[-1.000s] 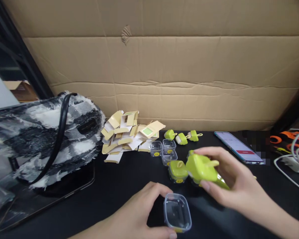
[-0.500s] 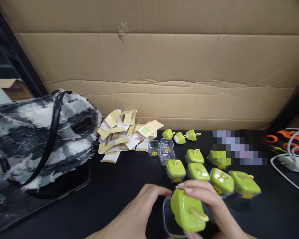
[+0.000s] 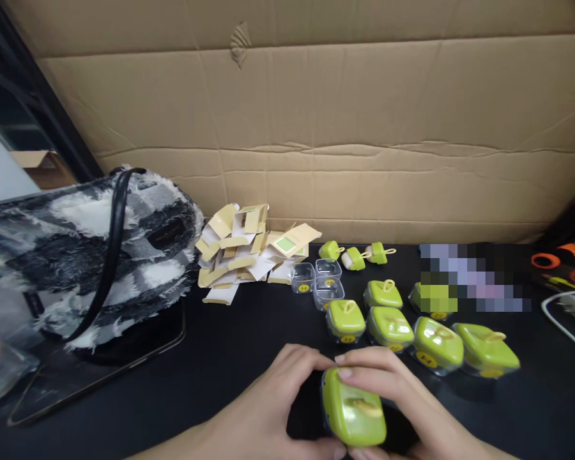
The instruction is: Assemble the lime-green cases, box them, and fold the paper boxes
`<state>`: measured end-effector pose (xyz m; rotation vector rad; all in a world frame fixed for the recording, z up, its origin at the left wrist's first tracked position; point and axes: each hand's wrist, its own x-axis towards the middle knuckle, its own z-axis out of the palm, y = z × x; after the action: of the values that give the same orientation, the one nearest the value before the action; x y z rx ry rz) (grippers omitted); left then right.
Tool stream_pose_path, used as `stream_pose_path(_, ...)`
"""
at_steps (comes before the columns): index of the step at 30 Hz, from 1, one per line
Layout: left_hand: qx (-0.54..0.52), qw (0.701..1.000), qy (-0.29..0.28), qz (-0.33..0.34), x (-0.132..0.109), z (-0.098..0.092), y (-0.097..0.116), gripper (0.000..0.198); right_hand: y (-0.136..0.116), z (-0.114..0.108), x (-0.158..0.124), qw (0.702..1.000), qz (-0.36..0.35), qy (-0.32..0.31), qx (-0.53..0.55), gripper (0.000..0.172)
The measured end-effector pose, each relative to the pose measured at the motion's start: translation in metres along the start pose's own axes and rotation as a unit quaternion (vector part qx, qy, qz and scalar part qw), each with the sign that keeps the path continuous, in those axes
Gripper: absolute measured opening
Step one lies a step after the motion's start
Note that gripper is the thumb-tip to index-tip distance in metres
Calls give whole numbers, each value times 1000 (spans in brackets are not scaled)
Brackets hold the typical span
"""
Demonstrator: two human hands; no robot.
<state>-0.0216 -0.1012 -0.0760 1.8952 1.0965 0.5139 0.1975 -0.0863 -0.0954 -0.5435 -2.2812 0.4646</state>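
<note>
Near the bottom edge, a clear container with a green lid (image 3: 357,409) and a yellow loop sits between my hands. My left hand (image 3: 282,390) grips it from the left, thumb low and fingers at the far side. My right hand (image 3: 397,390) holds it from the right, fingertips on the lid's far edge. The lid lies over the container. Beyond are several lidded containers (image 3: 390,327), several open clear containers without lids (image 3: 328,292) and several loose green lids (image 3: 354,258) with loops.
A pile of opened small boxes (image 3: 234,249) lies at the back by the cardboard wall (image 3: 316,115). A fluffy black-and-white bag (image 3: 124,243) stands on the left. White cables (image 3: 560,319) and an orange-patterned item are at the right edge. The table (image 3: 211,358) is black.
The green lid, tilted and partly off the clear container before, now lies over it. My hands have closed around both. The view has shifted slightly.
</note>
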Motion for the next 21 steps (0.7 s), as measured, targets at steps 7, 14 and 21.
stream_pose_path(7,0,1000,6,-4,-3,3,1,56,-1,-1,0,998,-6,-60,-5,51)
stream_pose_path(14,0,1000,0,1,0,0,1,52,-2,-3,-3,998,2,-59,0,59)
stream_pose_path(21,-17,1000,-22,4,-1,-2,-2,50,-1,-1,-3,998,0,-63,14,62)
